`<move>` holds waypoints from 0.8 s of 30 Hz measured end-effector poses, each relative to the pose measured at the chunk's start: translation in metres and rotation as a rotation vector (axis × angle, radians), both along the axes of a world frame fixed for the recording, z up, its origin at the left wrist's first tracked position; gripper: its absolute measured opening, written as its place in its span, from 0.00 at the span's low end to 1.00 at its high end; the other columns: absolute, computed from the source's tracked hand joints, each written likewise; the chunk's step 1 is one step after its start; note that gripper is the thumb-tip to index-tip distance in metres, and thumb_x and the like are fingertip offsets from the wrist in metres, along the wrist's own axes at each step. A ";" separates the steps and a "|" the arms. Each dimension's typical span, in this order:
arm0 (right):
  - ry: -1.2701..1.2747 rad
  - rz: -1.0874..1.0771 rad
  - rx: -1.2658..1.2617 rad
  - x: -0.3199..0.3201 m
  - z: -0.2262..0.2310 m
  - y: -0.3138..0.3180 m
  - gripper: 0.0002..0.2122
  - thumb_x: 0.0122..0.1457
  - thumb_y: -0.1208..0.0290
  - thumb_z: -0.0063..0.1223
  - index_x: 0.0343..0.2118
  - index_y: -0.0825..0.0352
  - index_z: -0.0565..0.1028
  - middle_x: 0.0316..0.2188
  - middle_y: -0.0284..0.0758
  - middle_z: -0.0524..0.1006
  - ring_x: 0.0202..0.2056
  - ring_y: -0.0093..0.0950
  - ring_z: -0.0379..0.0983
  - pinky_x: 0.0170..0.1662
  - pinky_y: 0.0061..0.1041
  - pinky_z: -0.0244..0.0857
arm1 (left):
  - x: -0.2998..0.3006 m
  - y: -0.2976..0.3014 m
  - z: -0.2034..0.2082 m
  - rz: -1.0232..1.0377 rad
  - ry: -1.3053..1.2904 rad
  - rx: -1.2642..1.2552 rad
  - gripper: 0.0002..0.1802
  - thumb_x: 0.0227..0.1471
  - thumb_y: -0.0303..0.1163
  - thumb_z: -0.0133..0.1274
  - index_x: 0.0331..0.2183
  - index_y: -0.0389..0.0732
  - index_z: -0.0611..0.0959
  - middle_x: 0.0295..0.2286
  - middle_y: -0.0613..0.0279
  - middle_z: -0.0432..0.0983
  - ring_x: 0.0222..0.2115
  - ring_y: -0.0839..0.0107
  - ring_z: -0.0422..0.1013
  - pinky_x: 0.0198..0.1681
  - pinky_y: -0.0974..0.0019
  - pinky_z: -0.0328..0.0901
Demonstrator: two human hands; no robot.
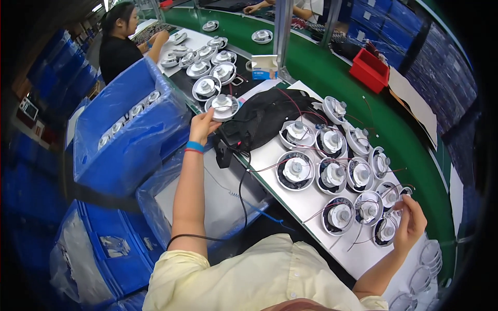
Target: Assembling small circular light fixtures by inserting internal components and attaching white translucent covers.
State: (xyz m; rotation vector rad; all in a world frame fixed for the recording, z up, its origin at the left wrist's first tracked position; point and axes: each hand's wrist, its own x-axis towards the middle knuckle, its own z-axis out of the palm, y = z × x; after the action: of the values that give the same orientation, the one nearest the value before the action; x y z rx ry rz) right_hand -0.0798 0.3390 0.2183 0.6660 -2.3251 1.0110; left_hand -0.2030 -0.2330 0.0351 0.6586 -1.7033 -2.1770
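Note:
My left hand (203,127) reaches out to the far left, its fingers closed on the rim of a white round housing (223,107) with a silver motor-like hub. That housing is at the near end of a group of similar housings (206,87). My right hand (410,223) is at the right, fingers loosely bent and apart, beside a white housing (388,195) at the end of the near group. Nothing shows plainly in it. Several more housings with dark inner parts and thin red and black wires, such as this one (295,170), lie on the white board (316,217).
A black bag (270,116) lies between the two groups. Blue bins (129,129) stand at the left, and a red bin (370,69) sits past the green belt (332,70). Clear rings (423,272) are at lower right. A co-worker (119,39) works at far left.

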 end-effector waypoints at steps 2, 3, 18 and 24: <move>-0.039 -0.011 0.013 -0.003 -0.006 0.007 0.11 0.61 0.85 0.41 0.44 0.76 0.75 0.29 0.37 0.76 0.30 0.23 0.72 0.36 0.19 0.66 | 0.003 0.002 0.004 -0.033 -0.106 -0.169 0.26 0.58 0.46 0.52 0.40 0.27 0.77 0.33 0.52 0.78 0.28 0.69 0.77 0.30 0.72 0.73; -0.064 0.027 0.032 -0.006 -0.010 0.008 0.11 0.61 0.85 0.41 0.44 0.76 0.75 0.29 0.37 0.76 0.30 0.23 0.72 0.36 0.19 0.66 | 0.009 -0.004 0.002 -0.053 -0.193 -0.307 0.27 0.60 0.48 0.49 0.42 0.29 0.77 0.34 0.52 0.78 0.29 0.70 0.77 0.32 0.72 0.72; -0.108 -0.017 0.209 -0.043 -0.022 0.028 0.13 0.67 0.75 0.40 0.51 0.72 0.72 0.37 0.38 0.77 0.35 0.23 0.73 0.42 0.22 0.66 | 0.409 -0.022 -0.274 -0.162 -0.801 -0.787 0.27 0.44 0.48 0.61 0.40 0.36 0.81 0.38 0.46 0.78 0.42 0.50 0.73 0.48 0.57 0.66; -0.120 0.004 0.168 -0.041 -0.026 0.013 0.14 0.67 0.75 0.40 0.51 0.72 0.72 0.37 0.38 0.77 0.35 0.23 0.72 0.43 0.21 0.65 | 0.396 -0.027 -0.255 -0.727 -0.966 -0.636 0.35 0.34 0.48 0.69 0.45 0.44 0.82 0.44 0.51 0.76 0.45 0.59 0.72 0.50 0.62 0.66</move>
State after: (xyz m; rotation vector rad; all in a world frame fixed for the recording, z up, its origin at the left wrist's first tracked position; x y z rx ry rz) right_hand -0.1209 0.3516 0.1923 0.6919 -2.5357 0.8861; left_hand 0.1928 -0.2596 -0.2197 1.1091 -3.3546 -1.4682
